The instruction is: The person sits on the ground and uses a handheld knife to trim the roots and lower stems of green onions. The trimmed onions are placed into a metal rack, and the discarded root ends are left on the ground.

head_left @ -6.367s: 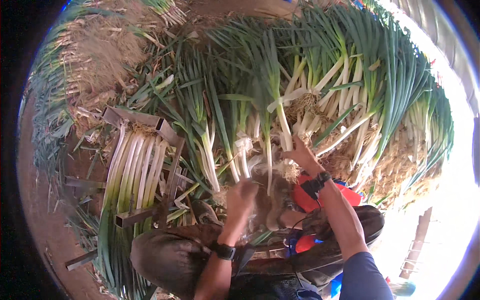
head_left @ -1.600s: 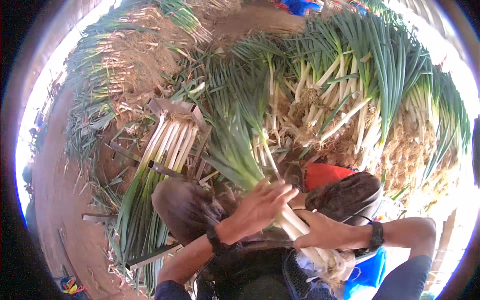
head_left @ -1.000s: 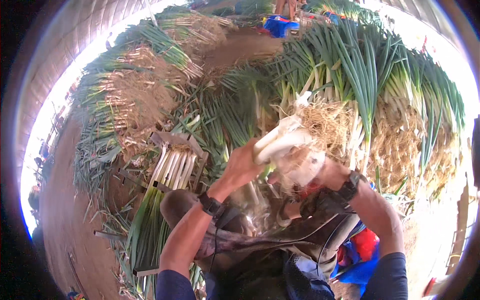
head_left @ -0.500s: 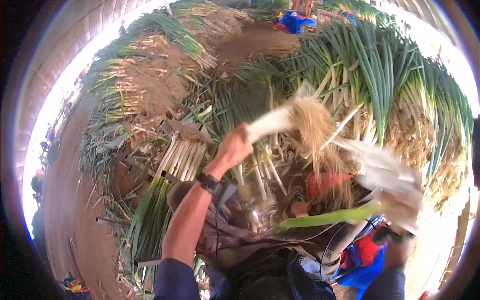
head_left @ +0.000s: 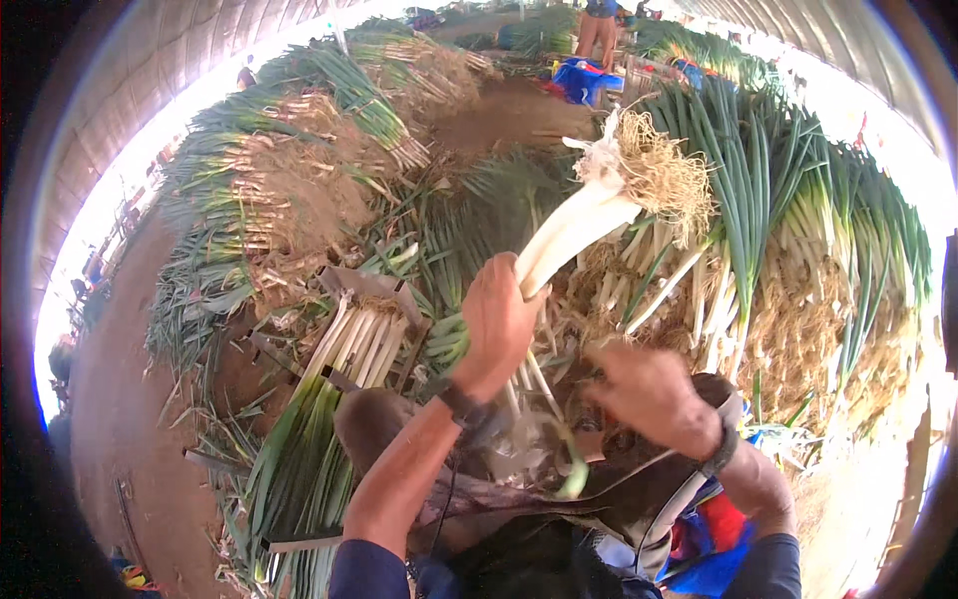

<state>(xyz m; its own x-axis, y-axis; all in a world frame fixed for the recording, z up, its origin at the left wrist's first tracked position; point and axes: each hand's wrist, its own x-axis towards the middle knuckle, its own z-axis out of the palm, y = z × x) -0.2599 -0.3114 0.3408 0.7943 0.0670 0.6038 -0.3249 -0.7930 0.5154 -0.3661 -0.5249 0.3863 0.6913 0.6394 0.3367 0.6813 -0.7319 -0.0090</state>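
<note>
The person's left hand (head_left: 499,319) is gripping a few thick white stalks (head_left: 579,230) (leeks or big scallions, I can't say which), its fingers wrapping fully round the shafts. The stalks are tilting up and to the right, well above the ground (head_left: 120,379), with their shaggy roots (head_left: 669,180) pointing away from the body. The right hand (head_left: 654,394) is hovering below the roots, apart from them; it is showing as a blur, but its fingers are looking loosely half open, and I am seeing nothing in them.

I'm judging this as mid-step: the left is doing the holding, leaving the right free to work on the shafts and root end. The next move is calling for a steady left grip, I'd think.

Beside the left knee (head_left: 374,429), a metal rack (head_left: 304,544) is carrying a bundle (head_left: 324,419), its root ends lying by the rack's far edge and its leaves trailing past the near one. A low heap (head_left: 220,170) is sprawling along the ground's left edge; a taller pile (head_left: 798,190) is lining the right. Farther off, blue cloth (head_left: 579,80) is lying near a standing person (head_left: 596,42), and a pale roof (head_left: 80,170) is curving overhead.
</note>
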